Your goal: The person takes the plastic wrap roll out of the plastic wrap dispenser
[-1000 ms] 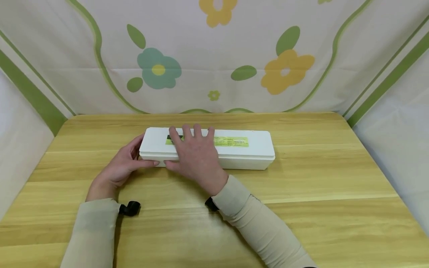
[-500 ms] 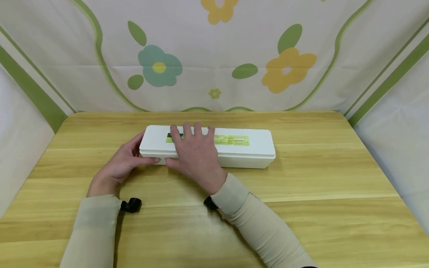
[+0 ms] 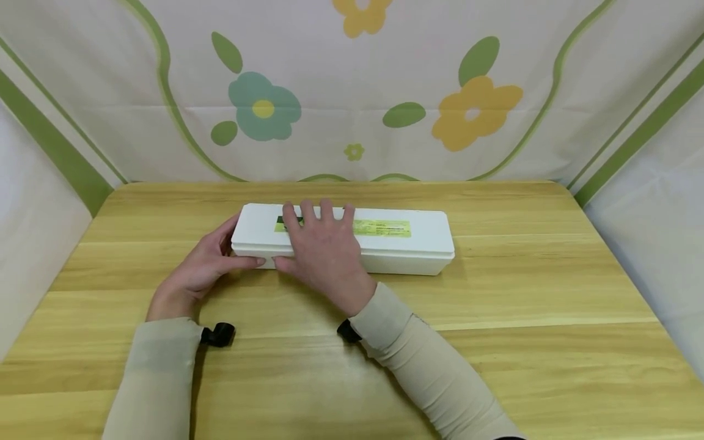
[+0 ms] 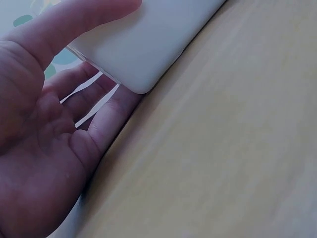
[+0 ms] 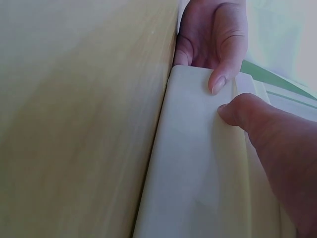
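Long white lidded plastic box point(image 3: 404, 244) sits mid wooden worktop point(image 3: 495, 366), bare wood all round. Left hand point(image 3: 198, 275) grips its left end, thumb on the front. Right hand point(image 3: 324, 250) lies flat on the lid, thumb hooked at the rim.

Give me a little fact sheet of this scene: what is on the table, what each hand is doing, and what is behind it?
Object: long white box with a lid, lying flat, yellow-green label on top
Surface: wooden table
Left hand: grips the box's left end, thumb on the front side
Right hand: lies on the lid near the left end, thumb at the front edge
Backdrop: white flowered cloth
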{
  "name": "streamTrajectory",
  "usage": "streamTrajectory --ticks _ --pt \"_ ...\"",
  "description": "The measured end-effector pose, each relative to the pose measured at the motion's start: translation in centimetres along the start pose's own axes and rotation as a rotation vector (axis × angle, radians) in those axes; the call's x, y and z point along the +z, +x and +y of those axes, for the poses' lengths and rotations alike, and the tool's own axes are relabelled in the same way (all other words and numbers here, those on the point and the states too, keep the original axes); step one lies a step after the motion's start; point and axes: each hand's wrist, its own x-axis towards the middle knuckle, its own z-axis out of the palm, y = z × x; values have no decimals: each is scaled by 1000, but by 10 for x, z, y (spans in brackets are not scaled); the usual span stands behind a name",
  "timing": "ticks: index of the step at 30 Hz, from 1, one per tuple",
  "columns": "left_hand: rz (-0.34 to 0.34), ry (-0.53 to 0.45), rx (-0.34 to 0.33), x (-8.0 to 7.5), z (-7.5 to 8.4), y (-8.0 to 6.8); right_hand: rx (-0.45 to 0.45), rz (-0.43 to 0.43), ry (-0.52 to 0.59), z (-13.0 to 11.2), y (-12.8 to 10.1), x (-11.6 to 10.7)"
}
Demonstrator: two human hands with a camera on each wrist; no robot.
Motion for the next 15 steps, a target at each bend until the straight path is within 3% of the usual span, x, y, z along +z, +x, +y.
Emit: streamTrajectory --ticks 15 --pt "10 6 32 1 -4 0 -55 16 56 10 1 1"
